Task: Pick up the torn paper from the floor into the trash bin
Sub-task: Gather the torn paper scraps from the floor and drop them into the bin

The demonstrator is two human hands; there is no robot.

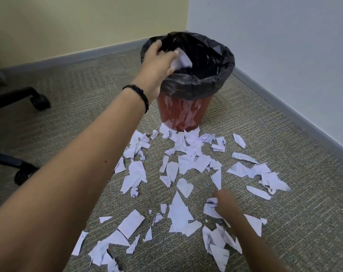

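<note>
1. White torn paper (178, 213) lies scattered over the grey carpet floor (294, 222), from the near edge up to the foot of the bin.
2. Right hand (225, 206) is down among the pieces, its fingers (218, 193) curled round a crumpled scrap (210, 208) (the hand is blurred).
3. Chair wheels (40, 102) stand at the left, well apart from the paper.
4. Red trash bin (178, 114), lined with a black bag (206, 85), stands near the corner of the walls.
5. Left hand (159, 59), a black band (141, 95) on its wrist, reaches over the bin's rim and grips a white sheet (182, 58) above the opening.
</note>
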